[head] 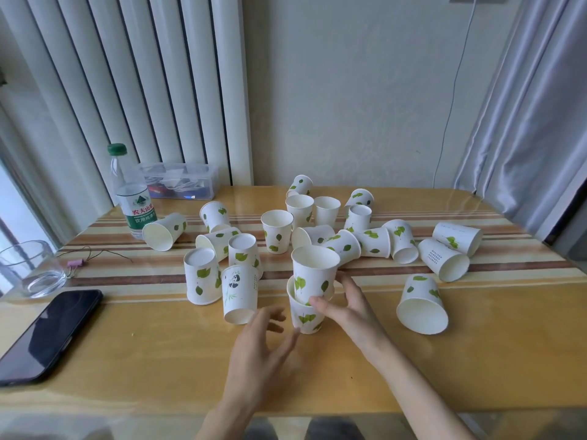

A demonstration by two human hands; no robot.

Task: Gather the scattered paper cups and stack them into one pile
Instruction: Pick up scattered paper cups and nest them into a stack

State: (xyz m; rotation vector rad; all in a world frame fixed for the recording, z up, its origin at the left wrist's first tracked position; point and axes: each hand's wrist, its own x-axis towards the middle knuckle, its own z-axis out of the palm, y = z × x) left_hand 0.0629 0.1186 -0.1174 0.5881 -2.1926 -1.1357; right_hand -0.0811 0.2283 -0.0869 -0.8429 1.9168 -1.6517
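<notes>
Near the front middle of the yellow wooden table point(152, 360), a white paper cup printed with green leaves point(314, 276) is seen seated mouth-up inside a second leaf-printed paper cup point(305, 315), so that a pile of two is formed, its long axis upright with a slight lean and both mouths opening upward. The upper cup is pinched low on its wall by the right hand point(346, 304), thumb on the near side and fingers curled round the far right side; it appears only partly pushed down, much of its wall being left showing above the lower rim. The left hand point(263, 341) is held just beside the lower cup on its left, fingers spread and loosely curved, the tips near or barely touching the wall; contact cannot be settled. The coming move is judged to turn on the vertical line shared by the two cups: the upper one must be pressed straight down along that axis while the lower one is steadied. The nearest loose piece, a white panda-printed paper cup point(239, 293) standing mouth-down, lies just left of the pile and closest to the left hand; it would have to be turned over before being nested. The remaining cups are scattered behind, some upright, some inverted, several on their sides.
</notes>
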